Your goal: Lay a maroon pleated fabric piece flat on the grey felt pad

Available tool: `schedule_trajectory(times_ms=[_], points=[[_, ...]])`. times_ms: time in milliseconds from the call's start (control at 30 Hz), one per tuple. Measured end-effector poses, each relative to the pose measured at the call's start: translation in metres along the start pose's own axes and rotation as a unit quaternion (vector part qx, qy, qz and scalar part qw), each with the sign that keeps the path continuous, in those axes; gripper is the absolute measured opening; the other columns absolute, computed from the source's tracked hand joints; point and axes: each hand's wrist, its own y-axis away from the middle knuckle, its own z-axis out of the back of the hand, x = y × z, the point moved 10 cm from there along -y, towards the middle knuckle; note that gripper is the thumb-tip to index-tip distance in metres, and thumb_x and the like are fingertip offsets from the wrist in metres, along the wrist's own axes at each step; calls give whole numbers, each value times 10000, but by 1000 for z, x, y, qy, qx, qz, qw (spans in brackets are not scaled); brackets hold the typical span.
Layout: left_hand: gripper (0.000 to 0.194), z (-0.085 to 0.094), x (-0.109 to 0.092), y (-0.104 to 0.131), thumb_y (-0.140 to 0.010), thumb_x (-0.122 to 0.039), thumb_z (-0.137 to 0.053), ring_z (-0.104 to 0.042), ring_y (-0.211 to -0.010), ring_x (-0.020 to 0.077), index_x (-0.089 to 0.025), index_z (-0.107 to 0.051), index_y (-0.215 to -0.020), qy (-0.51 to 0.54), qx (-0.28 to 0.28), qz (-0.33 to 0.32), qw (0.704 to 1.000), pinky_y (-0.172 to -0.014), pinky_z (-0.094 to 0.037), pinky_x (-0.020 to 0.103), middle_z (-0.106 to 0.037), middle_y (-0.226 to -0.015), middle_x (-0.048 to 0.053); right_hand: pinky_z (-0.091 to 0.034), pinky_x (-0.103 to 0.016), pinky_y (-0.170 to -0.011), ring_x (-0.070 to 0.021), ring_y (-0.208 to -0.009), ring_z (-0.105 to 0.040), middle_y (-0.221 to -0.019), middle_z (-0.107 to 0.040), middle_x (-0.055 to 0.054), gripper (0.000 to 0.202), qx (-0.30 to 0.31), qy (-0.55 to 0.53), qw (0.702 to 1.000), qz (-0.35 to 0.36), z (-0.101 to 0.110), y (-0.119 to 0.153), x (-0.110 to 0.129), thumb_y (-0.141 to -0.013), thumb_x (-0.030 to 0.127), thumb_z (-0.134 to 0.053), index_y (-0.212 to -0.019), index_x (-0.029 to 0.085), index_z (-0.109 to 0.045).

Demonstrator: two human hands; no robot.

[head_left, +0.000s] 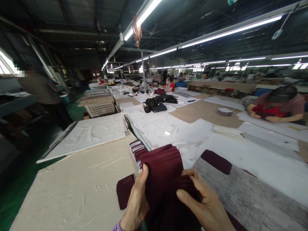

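Note:
A stack of dark maroon fabric pieces (pixel 163 170) is held up in front of me. On its left side my left hand (pixel 138 192) grips the edge, thumb up along the cloth. My right hand (pixel 201 199) is closed on the darker, lower folds of the same stack, thumb in front and fingers behind. A single maroon piece (pixel 125 192) lies on the cream surface beside my left wrist. Behind the stack sits a row of maroon pieces with white strips (pixel 138 150). Another maroon piece (pixel 216 161) rests on a grey mottled cloth (pixel 252 189) to the right.
A long white table (pixel 192 138) stretches ahead, with a small white fan (pixel 179 144), black garments (pixel 156 104) and brown paper (pixel 187 111). One person (pixel 276 104) works at its right side; another (pixel 40 89) stands at far left. A white crate (pixel 101 109) stands left of the table.

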Motion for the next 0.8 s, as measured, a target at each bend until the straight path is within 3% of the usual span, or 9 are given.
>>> schedule_trajectory(times_ms=[67,100,200,333,533,700,800], points=[[522,-7,3,5,-837,-419,-565,-552,-1181,299,-153,-531,-1285,14,13,9,1000,-1087,-364,437,-652,-1216,120,-443,-345,-915,-253,-1017,-542,-1057,-566,-58,208,-103,55,993,32,17,-3,-1,-716,419,-662,-765,219,-692],[502,-10,4,6,-844,-409,-556,-547,-1187,299,-149,-543,-1274,22,27,12,999,-1093,-352,438,-655,-1211,119,-435,-343,-935,-264,-1091,-511,-1136,-536,-63,211,-119,48,991,35,20,-4,-3,-720,420,-662,-771,220,-703],[491,-17,6,10,-866,-396,-522,-534,-1201,300,-141,-530,-1285,39,59,19,997,-1103,-329,454,-651,-1216,124,-438,-350,-958,-274,-1195,-474,-1282,-496,-61,255,-53,-59,997,8,10,-9,-16,-765,416,-649,-931,233,-712],[529,-13,11,10,-869,-385,-516,-531,-1205,298,-140,-469,-1336,45,50,35,997,-1107,-320,457,-641,-1231,129,-394,-402,-1024,-260,-1156,-544,-1201,-628,-62,345,22,-195,980,-36,-5,-9,-22,-783,362,-676,-1107,245,-650],[555,-10,13,12,-866,-406,-515,-540,-1197,301,-127,-459,-1343,35,37,45,998,-1102,-327,459,-658,-1202,135,-492,-410,-910,-286,-1024,-633,-1058,-716,-64,266,-9,-297,950,-94,-14,-4,-24,-719,372,-733,-918,199,-707],[526,-7,12,11,-848,-424,-537,-512,-1227,300,-155,-519,-1299,27,42,41,998,-1109,-313,457,-662,-1199,125,-508,-417,-871,-297,-953,-661,-991,-735,-76,376,-28,-298,948,-105,-13,-2,-29,-693,403,-746,-1001,194,-700],[519,-7,16,10,-809,-521,-548,-480,-1256,309,-169,-629,-1181,11,71,57,996,-1115,-303,449,-670,-1189,115,-486,-438,-904,-302,-960,-657,-987,-735,-86,390,-31,-296,949,-103,-11,-3,-34,-690,399,-752,-1011,183,-702]])
